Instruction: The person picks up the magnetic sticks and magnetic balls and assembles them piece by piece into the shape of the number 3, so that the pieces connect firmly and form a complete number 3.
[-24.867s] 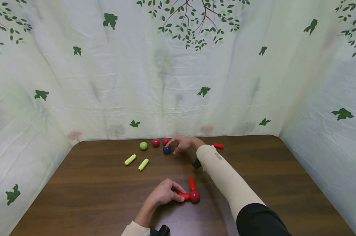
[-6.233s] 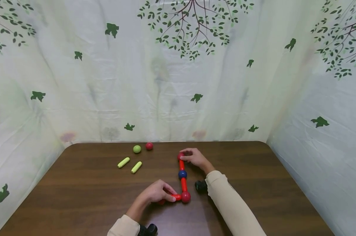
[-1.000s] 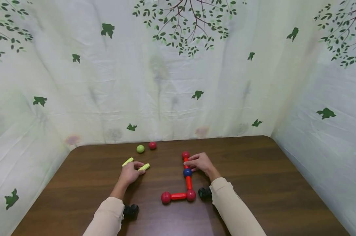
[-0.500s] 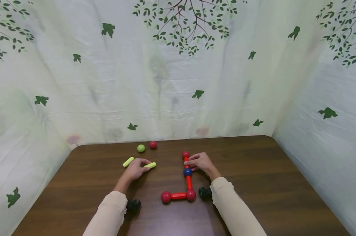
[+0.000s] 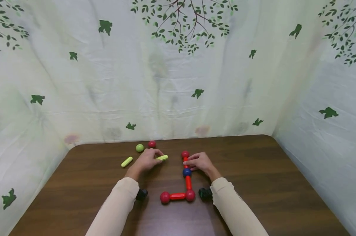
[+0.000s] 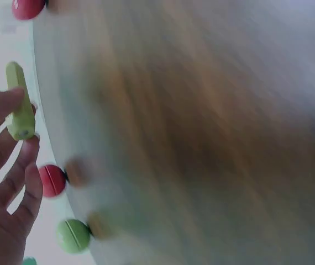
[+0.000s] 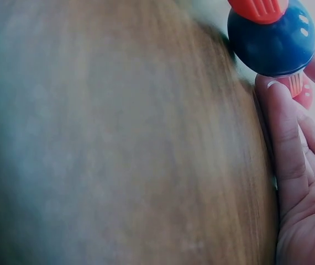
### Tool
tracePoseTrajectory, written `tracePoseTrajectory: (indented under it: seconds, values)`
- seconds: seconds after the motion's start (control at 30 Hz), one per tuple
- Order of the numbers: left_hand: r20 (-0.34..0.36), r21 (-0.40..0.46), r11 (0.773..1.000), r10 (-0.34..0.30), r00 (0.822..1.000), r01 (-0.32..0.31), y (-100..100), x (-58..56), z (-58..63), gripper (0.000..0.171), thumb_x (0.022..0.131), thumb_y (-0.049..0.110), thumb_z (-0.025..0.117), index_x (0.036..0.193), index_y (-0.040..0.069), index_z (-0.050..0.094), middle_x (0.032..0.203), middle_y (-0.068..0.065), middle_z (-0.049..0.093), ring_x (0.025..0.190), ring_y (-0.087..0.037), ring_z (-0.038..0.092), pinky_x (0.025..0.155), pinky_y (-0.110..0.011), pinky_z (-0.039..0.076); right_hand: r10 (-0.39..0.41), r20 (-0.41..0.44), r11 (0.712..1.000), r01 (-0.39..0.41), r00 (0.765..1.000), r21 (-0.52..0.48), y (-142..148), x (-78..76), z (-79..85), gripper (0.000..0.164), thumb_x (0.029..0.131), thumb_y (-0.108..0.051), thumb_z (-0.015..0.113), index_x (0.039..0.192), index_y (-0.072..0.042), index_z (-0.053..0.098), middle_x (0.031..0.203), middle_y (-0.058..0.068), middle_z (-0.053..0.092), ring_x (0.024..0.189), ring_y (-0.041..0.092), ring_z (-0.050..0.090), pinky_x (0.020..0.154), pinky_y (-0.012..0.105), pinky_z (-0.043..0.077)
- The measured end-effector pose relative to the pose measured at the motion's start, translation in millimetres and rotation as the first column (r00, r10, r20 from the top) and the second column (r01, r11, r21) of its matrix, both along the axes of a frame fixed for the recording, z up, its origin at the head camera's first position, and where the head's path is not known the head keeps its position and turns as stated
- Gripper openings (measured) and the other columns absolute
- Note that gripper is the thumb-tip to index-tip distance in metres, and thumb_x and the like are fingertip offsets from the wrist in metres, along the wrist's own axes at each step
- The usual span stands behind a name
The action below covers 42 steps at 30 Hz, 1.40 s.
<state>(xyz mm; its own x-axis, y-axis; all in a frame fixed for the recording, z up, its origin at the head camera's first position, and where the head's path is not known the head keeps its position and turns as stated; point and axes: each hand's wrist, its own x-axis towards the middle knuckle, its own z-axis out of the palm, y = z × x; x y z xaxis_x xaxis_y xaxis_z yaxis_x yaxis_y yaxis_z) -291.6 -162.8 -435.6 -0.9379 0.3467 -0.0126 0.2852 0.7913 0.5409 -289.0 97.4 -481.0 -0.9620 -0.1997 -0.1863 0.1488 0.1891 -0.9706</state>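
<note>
A ridged pale-yellow rod [image 6: 24, 118] is pinched between the thumb and fingers of my left hand [image 5: 147, 159], lifted off the table in the left wrist view. My right hand [image 5: 202, 162] holds the upper red rod [image 5: 185, 159] of an L-shaped chain. That rod joins a far red ball [image 5: 185, 154] to a blue ball [image 5: 187, 172]. From the blue ball a lower red rod [image 5: 188, 183] runs to the corner red ball [image 5: 190, 195]. A sideways red rod [image 5: 177, 196] ends at the left red ball [image 5: 165, 197]. The right wrist view shows the blue ball close up.
On the brown wooden table [image 5: 248, 183], a second pale-yellow rod [image 5: 126, 162] lies left of my left hand. A green ball [image 5: 139, 148] and a loose red ball [image 5: 152, 144] sit near the far edge. A leaf-printed white cloth [image 5: 166, 82] hangs behind.
Over the longer span, the blue ball and more red pieces joined the chain. My left hand left it, picked up a pale-yellow rod and carried it right and away. My right hand stays put.
</note>
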Motion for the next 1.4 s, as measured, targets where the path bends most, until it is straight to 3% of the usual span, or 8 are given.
tracePoseTrajectory:
  seconds: [0.17, 0.4, 0.63, 1.13, 1.4]
  values:
    - [-0.013, -0.054, 0.998, -0.015, 1.000, 0.014, 13, -8.9, 3.3, 0.017, 0.084, 0.005, 0.069, 0.101, 0.008, 0.071, 0.090, -0.003, 0.066, 0.079, -0.019, 0.055, 0.077, -0.036, 0.048, 0.002, 0.007, 1.000, -0.002, 1.000, 0.002, -1, 0.0, -0.9, 0.031, 0.079, -0.011, 0.080, 0.102, 0.008, 0.069, 0.090, 0.015, 0.072, 0.070, 0.019, 0.069, 0.066, 0.034, 0.057]
    - [-0.092, -0.073, 0.996, -0.047, 0.995, 0.040, 32, -14.9, -2.2, 0.017, 0.084, 0.001, 0.068, 0.101, 0.006, 0.070, 0.099, -0.010, 0.069, 0.095, -0.029, 0.060, 0.087, -0.044, 0.047, -0.004, 0.008, 1.000, 0.004, 1.000, 0.012, 0, -1.3, 0.3, 0.031, 0.079, -0.011, 0.079, 0.102, 0.008, 0.069, 0.089, 0.016, 0.071, 0.071, 0.019, 0.069, 0.065, 0.034, 0.057]
    - [-0.093, -0.048, 0.999, -0.027, 0.995, 0.022, 40, -20.2, -8.7, 0.017, 0.084, 0.003, 0.070, 0.100, 0.007, 0.071, 0.099, -0.010, 0.069, 0.096, -0.028, 0.060, 0.088, -0.042, 0.047, 0.020, 0.013, 1.000, -0.020, 1.000, 0.016, 1, -0.6, 3.1, 0.033, 0.079, -0.014, 0.080, 0.102, 0.008, 0.069, 0.089, 0.016, 0.071, 0.072, 0.019, 0.069, 0.066, 0.034, 0.057]
    - [-0.051, -0.063, 0.997, -0.045, 0.998, 0.042, 57, -29.0, -1.2, 0.017, 0.085, 0.006, 0.070, 0.102, 0.008, 0.072, 0.100, -0.007, 0.069, 0.094, -0.025, 0.058, 0.087, -0.042, 0.046, 0.010, 0.013, 1.000, -0.010, 1.000, 0.006, 2, -2.8, 0.2, 0.031, 0.079, -0.010, 0.080, 0.100, 0.009, 0.069, 0.084, 0.013, 0.071, 0.066, 0.015, 0.067, 0.062, 0.033, 0.057]
    - [-0.010, -0.091, 0.995, -0.042, 0.999, 0.041, 63, -30.4, -2.3, 0.016, 0.085, 0.007, 0.071, 0.101, 0.009, 0.072, 0.102, -0.007, 0.069, 0.095, -0.024, 0.059, 0.089, -0.041, 0.047, 0.039, 0.008, 0.999, -0.039, 0.999, 0.011, 2, 13.5, 28.9, 0.028, 0.081, -0.005, 0.076, 0.100, 0.013, 0.067, 0.080, 0.011, 0.071, 0.067, 0.016, 0.067, 0.066, 0.036, 0.057]
